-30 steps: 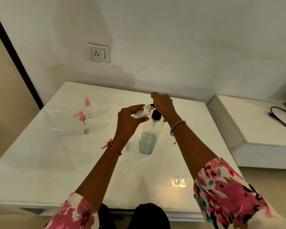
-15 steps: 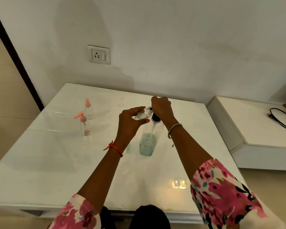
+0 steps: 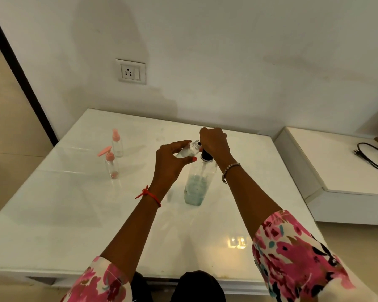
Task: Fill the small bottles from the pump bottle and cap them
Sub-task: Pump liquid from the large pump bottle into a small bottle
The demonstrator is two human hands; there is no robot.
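Table (image 3: pixel 74 214): small bottle (image 3: pixel 189 150) between hands (image 3: pixel 169 162) (image 3: pixel 214 142)

The right hand (image 3: pixel 214 141) has come down on the pump bottle (image 3: pixel 198 184) since a second ago. The fist sits closer to the bottle's shoulder, and less of the black pump head (image 3: pixel 206 156) shows beneath it. The left hand (image 3: pixel 168 164) has sunk a little beside the pump bottle too, taking the tilted small bottle (image 3: pixel 189 149) down with it, its mouth kept against the spout.
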